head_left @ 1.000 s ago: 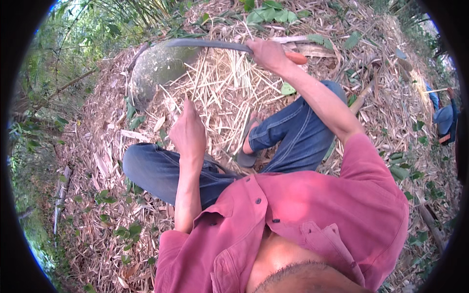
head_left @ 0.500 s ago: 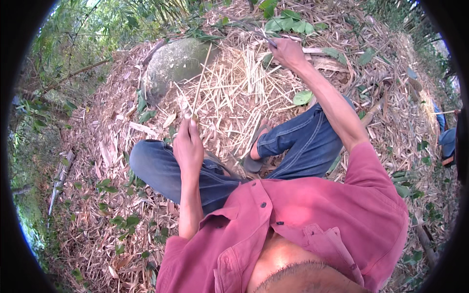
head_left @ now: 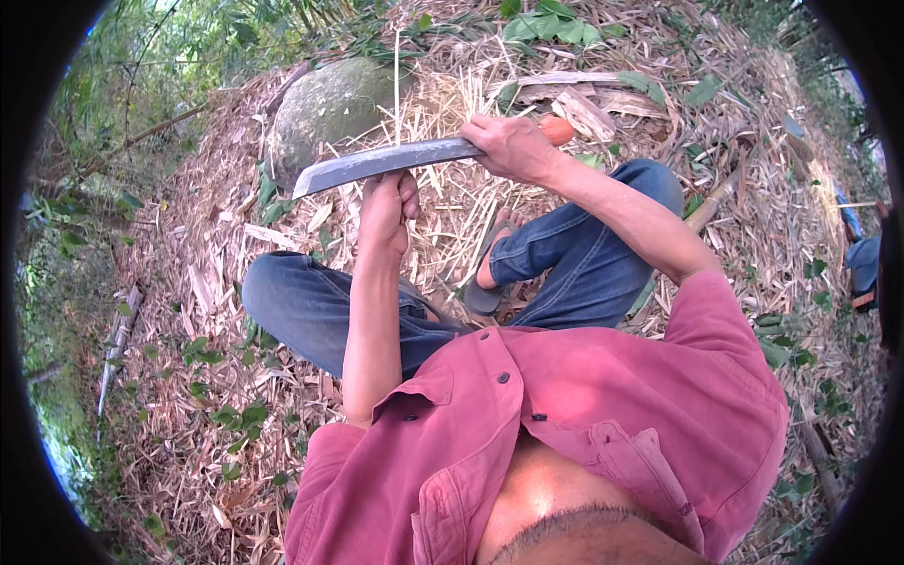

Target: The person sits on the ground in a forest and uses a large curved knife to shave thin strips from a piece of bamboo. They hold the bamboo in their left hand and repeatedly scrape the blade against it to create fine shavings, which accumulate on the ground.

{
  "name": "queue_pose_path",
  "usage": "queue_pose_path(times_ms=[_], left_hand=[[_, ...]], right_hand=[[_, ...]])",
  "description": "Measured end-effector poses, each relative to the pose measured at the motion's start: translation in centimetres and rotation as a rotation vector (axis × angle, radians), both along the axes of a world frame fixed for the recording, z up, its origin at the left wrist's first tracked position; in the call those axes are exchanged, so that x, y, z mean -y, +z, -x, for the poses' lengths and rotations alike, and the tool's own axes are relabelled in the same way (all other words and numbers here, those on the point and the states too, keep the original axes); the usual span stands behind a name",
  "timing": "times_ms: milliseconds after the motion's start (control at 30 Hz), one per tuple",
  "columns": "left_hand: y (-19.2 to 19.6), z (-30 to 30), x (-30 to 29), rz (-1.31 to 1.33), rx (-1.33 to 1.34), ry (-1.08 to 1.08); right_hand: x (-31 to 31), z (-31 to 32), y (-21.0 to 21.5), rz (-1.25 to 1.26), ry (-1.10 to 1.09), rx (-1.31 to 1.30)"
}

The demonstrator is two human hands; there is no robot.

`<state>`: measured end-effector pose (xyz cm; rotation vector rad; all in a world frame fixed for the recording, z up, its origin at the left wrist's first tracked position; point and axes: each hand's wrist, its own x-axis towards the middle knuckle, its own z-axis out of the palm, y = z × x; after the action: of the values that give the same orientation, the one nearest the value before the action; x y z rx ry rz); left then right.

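Observation:
My right hand [head_left: 513, 148] is closed round a machete where the blade meets its orange handle [head_left: 556, 130]. Leftward from it, the long grey blade [head_left: 386, 160] reaches across just above my left hand [head_left: 387, 212]. That hand is closed, its fingers curled round the lower end of a thin pale bamboo strip [head_left: 397, 94]. The strip stands out away from me, passing behind the blade and on toward the far foliage. Whether the blade's edge touches the strip, I cannot tell. Many cut pale strips [head_left: 452, 198] lie loose on the ground beyond my crossed legs.
A big grey-green rock [head_left: 325, 113] sits at the far left of the strips. Split wood pieces [head_left: 584, 111] and green leaves [head_left: 556, 28] lie at the far right. Dry leaf litter covers the ground. Part of another person's blue clothing [head_left: 862, 264] shows at the right edge.
My right hand has come in from the far right with the machete, which now lies across above my left hand. My left hand has moved away from me, and the strip stands straighter.

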<state>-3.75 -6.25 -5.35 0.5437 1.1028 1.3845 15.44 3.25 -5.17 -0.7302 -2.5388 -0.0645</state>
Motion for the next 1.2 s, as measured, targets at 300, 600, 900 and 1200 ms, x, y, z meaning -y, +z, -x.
queue_pose_path(times_ms=[300, 600, 900, 1200], left_hand=[[0.9, -1.6, 1.2, -0.049, 0.108, -0.041], [1.4, -1.6, 1.1, -0.089, -0.055, -0.076], [1.6, -2.8, 4.0, -0.089, 0.216, -0.176], [1.8, -1.9, 6.7, -0.125, 0.279, -0.167]], right_hand=[[-0.9, -0.5, -0.8, -0.03, -0.091, 0.018], [-2.3, -1.3, 0.3, -0.019, -0.114, -0.015], [-5.4, -2.6, 0.3, 0.125, -0.294, 0.062], [-6.8, -2.5, 1.7, 0.14, -0.376, 0.1]])
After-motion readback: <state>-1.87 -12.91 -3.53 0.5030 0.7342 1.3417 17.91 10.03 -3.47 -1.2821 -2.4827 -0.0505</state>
